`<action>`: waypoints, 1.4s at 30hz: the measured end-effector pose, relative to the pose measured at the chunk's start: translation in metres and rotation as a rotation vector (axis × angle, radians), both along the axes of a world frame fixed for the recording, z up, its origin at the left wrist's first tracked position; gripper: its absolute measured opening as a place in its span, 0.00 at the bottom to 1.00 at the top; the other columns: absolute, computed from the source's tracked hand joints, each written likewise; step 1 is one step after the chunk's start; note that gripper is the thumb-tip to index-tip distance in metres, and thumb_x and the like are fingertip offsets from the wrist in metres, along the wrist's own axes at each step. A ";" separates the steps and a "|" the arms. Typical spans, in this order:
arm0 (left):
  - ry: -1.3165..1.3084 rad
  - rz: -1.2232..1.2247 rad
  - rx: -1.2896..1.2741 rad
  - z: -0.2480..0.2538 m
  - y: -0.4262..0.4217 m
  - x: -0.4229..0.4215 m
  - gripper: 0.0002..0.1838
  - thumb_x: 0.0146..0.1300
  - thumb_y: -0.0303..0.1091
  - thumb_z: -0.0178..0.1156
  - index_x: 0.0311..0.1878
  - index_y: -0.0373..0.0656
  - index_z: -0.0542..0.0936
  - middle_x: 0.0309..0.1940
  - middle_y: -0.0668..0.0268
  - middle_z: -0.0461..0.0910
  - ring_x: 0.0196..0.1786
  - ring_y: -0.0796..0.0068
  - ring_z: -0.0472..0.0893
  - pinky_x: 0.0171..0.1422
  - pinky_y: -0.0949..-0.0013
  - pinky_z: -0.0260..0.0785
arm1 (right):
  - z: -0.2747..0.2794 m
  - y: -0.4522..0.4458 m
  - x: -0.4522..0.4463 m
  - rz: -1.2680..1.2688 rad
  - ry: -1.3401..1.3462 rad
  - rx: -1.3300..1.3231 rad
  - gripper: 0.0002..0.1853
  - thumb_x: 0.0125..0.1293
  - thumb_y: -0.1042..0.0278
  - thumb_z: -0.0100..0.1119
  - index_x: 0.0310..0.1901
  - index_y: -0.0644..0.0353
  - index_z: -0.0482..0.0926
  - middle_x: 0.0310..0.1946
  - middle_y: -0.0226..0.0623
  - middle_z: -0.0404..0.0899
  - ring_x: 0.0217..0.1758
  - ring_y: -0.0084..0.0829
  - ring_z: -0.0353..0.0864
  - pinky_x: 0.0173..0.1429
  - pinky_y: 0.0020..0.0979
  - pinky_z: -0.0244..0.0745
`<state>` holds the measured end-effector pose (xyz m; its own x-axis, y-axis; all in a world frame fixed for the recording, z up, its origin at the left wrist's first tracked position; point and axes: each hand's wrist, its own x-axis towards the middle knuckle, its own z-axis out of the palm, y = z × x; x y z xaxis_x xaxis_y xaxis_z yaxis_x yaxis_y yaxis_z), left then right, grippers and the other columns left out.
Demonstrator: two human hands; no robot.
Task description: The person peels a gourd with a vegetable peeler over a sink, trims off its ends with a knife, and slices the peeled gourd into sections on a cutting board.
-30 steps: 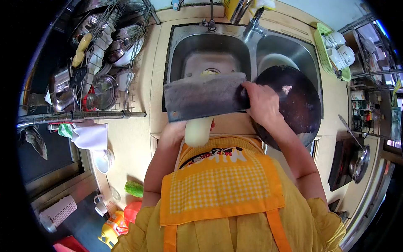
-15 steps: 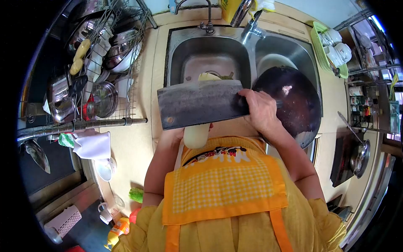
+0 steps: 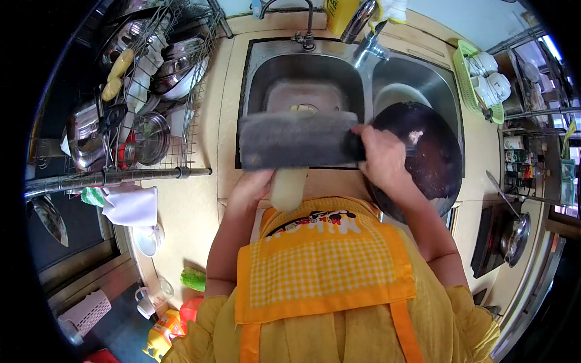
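You've got a wire rack [image 3: 139, 176] with metal bowls [image 3: 172, 77] on your left, pale cloth [image 3: 133, 207] near it, green basket [image 3: 463, 78] of white crockery [image 3: 497, 86] right, metal pan [image 3: 515, 239] at black cooktop [image 3: 486, 242].

a broad, motion-blurred grey cleaver [image 3: 298, 141] is held crosswise over a pale, rounded, elongated vegetable [image 3: 288, 192], hiding part of it.

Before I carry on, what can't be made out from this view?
All in the head view:
Left hand: fingers mostly hidden by the cleaver and vegetable; its grip is unclear.
Vegetable: middle hidden by the cleaver.
Cleaver: blurred, so its edge is unclear.
Wok: partly hidden by the right hand and forearm.
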<state>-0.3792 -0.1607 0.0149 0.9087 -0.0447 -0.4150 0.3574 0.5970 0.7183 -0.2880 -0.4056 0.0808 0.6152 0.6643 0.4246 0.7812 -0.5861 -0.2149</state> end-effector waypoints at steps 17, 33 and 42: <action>-0.103 -0.115 0.298 0.040 -0.011 0.002 0.27 0.61 0.32 0.60 0.62 0.36 0.67 0.52 0.59 0.75 0.51 0.71 0.75 0.53 0.67 0.71 | -0.017 0.001 0.012 -0.222 0.186 -0.009 0.24 0.42 0.81 0.57 0.45 0.56 0.71 0.27 0.44 0.77 0.31 0.49 0.77 0.33 0.45 0.70; -0.132 -0.121 0.318 0.054 -0.019 0.003 0.32 0.52 0.32 0.70 0.59 0.33 0.69 0.55 0.56 0.72 0.57 0.68 0.71 0.60 0.68 0.65 | -0.012 0.011 0.009 -0.170 0.161 -0.039 0.24 0.39 0.80 0.59 0.44 0.56 0.71 0.25 0.42 0.76 0.30 0.46 0.77 0.34 0.43 0.71; -0.203 0.107 0.359 0.003 0.002 -0.010 0.24 0.56 0.29 0.67 0.56 0.38 0.72 0.52 0.62 0.75 0.55 0.70 0.74 0.59 0.68 0.68 | -0.007 0.021 -0.008 0.070 -0.101 0.010 0.06 0.53 0.69 0.51 0.34 0.55 0.71 0.21 0.30 0.71 0.25 0.29 0.77 0.31 0.30 0.69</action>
